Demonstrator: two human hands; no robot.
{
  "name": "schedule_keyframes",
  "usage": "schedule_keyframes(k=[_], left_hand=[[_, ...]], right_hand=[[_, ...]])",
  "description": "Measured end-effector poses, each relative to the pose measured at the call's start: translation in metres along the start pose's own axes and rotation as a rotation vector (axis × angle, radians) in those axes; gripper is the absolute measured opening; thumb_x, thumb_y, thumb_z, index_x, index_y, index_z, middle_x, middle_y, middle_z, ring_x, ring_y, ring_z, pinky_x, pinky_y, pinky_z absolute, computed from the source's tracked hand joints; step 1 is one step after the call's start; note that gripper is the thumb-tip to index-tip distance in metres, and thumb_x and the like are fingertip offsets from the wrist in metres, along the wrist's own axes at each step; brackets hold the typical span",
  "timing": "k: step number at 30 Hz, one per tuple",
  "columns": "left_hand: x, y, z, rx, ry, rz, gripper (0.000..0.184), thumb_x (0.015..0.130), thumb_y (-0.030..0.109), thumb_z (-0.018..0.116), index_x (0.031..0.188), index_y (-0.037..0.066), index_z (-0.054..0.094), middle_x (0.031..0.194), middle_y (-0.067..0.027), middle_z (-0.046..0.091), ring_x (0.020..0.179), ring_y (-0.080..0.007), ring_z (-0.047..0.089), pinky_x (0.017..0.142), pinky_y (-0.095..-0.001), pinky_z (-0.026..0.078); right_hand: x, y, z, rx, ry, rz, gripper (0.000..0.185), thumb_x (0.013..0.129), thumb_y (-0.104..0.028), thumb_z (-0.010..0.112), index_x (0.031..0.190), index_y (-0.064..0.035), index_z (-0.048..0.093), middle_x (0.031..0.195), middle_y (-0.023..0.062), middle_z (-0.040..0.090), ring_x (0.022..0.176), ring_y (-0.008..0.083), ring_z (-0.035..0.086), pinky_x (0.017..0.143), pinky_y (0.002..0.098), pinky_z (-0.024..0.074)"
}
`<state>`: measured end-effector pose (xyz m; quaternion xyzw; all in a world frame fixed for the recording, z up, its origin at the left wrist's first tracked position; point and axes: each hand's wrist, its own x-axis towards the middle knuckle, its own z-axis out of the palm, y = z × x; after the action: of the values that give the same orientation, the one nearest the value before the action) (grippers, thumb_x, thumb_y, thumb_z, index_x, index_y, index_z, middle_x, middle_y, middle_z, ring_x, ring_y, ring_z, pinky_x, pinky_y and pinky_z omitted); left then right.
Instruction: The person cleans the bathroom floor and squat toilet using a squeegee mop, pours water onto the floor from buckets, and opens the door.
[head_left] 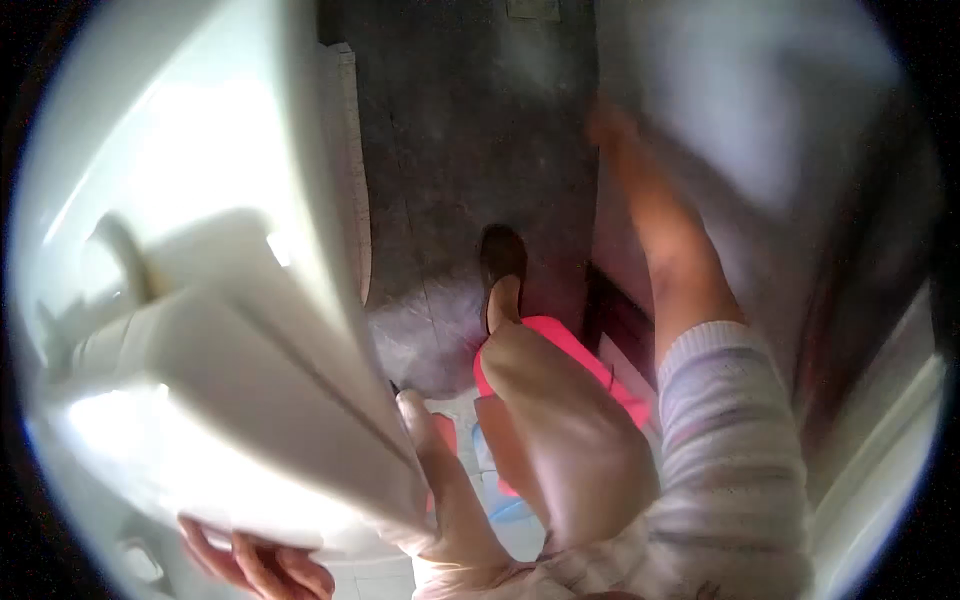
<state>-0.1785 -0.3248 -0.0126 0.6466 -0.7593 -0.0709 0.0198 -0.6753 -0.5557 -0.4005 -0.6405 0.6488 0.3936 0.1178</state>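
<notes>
A large white, smooth, box-shaped object (270, 390) with rounded corners fills the lower left of the head view. My left hand (258, 568) is at its near lower edge, with the fingers curled against it and the thumb out of sight. My right arm reaches forward on the right, its striped sleeve pushed up to the forearm. My right hand (612, 122) is smeared by motion beside a pale grey panel or wall (690, 90). Its fingers cannot be made out, nor whether it touches the surface.
A white curved basin or tub (210, 110) stands on the left, with a dark grey floor (460, 130) beside it. My foot in a dark shoe (502, 255) is on that floor. Something bright pink (560, 340) lies by my knee. Pale tiles (480, 450) show between my legs.
</notes>
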Motion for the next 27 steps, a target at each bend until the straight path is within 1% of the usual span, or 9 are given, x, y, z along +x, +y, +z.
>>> schedule_keyframes(k=[2, 4, 6, 7, 9, 17, 20, 22, 27], left_hand=[[-0.014, -0.006, 0.001, 0.194, -0.053, -0.011, 0.053, 0.091, 0.041, 0.034, 0.129, 0.004, 0.029, 0.129, -0.0138, 0.035, 0.114, -0.0256, 0.041, 0.093, -0.0423, 0.038], [-0.009, -0.006, 0.008, 0.18, -0.068, -0.012, 0.053, 0.09, 0.039, 0.034, 0.129, 0.004, 0.029, 0.13, -0.0143, 0.035, 0.115, -0.0262, 0.04, 0.094, -0.0427, 0.037], [0.001, -0.004, 0.016, 0.155, -0.071, -0.014, 0.052, 0.09, 0.038, 0.034, 0.129, 0.004, 0.03, 0.13, -0.0148, 0.034, 0.116, -0.0267, 0.038, 0.094, -0.0432, 0.036], [0.004, -0.003, 0.018, 0.146, -0.075, -0.016, 0.052, 0.09, 0.037, 0.034, 0.129, 0.004, 0.03, 0.13, -0.0151, 0.034, 0.116, -0.027, 0.038, 0.094, -0.0435, 0.036], [0.008, -0.001, 0.023, 0.138, -0.077, -0.014, 0.051, 0.09, 0.036, 0.034, 0.129, 0.004, 0.03, 0.13, -0.0156, 0.033, 0.117, -0.0276, 0.037, 0.095, -0.0439, 0.035], [0.013, 0.001, 0.029, 0.1, -0.083, -0.025, 0.048, 0.089, 0.031, 0.034, 0.128, 0.004, 0.032, 0.131, -0.0176, 0.031, 0.119, -0.0298, 0.032, 0.096, -0.0458, 0.031], [0.016, 0.002, 0.028, 0.094, -0.079, -0.023, 0.047, 0.088, 0.029, 0.034, 0.128, 0.004, 0.033, 0.132, -0.0184, 0.03, 0.121, -0.0306, 0.031, 0.097, -0.0465, 0.03], [0.014, 0.001, 0.027, 0.092, -0.076, -0.033, 0.047, 0.088, 0.027, 0.034, 0.128, 0.004, 0.033, 0.132, -0.0189, 0.03, 0.121, -0.0311, 0.03, 0.097, -0.047, 0.029], [0.014, -0.002, 0.029, 0.063, -0.088, -0.054, 0.046, 0.087, 0.024, 0.034, 0.128, 0.004, 0.034, 0.133, -0.0202, 0.029, 0.123, -0.0325, 0.027, 0.098, -0.0482, 0.026]], right_hand=[[0.068, 0.015, 0.032, 0.137, 0.137, 0.086, 0.039, 0.083, -0.02, 0.049, 0.12, -0.0062, 0.049, 0.123, 0.013, 0.047, 0.112, 0.0281, 0.047, 0.093, 0.0447, 0.0367], [0.095, 0.012, 0.014, 0.243, 0.224, 0.109, 0.038, 0.081, -0.018, 0.053, 0.117, -0.0042, 0.051, 0.12, 0.0126, 0.05, 0.109, 0.0272, 0.049, 0.092, 0.0432, 0.0379], [0.106, 0.003, -0.019, -0.073, 0.052, -0.043, 0.036, 0.079, -0.016, 0.057, 0.112, -0.0018, 0.055, 0.116, 0.0139, 0.053, 0.104, 0.0277, 0.053, 0.091, 0.0433, 0.0389], [0.112, 0.001, -0.032, -0.443, -0.161, -0.201, 0.034, 0.078, -0.015, 0.058, 0.109, -0.0006, 0.056, 0.115, 0.0151, 0.053, 0.102, 0.0281, 0.054, 0.09, 0.0431, 0.0397], [0.139, 0.008, -0.019, -0.78, -0.32, -0.261, 0.033, 0.076, -0.015, 0.06, 0.105, 0.0004, 0.059, 0.112, 0.0161, 0.055, 0.099, 0.0278, 0.056, 0.089, 0.0422, 0.0412], [0.109, 0.02, -0.044, -0.736, 0.047, -0.482, 0.029, 0.071, -0.017, 0.063, 0.094, 0.0007, 0.063, 0.098, 0.0165, 0.06, 0.09, 0.0297, 0.059, 0.082, 0.039, 0.0453], [0.11, 0.017, -0.035, -1.027, -0.054, -0.586, 0.026, 0.069, -0.017, 0.064, 0.088, 0.0005, 0.064, 0.093, 0.0166, 0.062, 0.088, 0.0311, 0.059, 0.079, 0.0373, 0.047], [0.109, 0.014, -0.033, -0.518, 0.251, -0.337, 0.024, 0.069, -0.017, 0.063, 0.086, -0.0004, 0.065, 0.09, 0.0161, 0.062, 0.086, 0.0308, 0.059, 0.078, 0.0372, 0.0473], [0.106, 0.013, -0.037, -0.485, 0.146, -0.251, 0.025, 0.071, -0.017, 0.06, 0.089, 0.0001, 0.063, 0.094, 0.0179, 0.061, 0.088, 0.0324, 0.058, 0.079, 0.0387, 0.0468]])
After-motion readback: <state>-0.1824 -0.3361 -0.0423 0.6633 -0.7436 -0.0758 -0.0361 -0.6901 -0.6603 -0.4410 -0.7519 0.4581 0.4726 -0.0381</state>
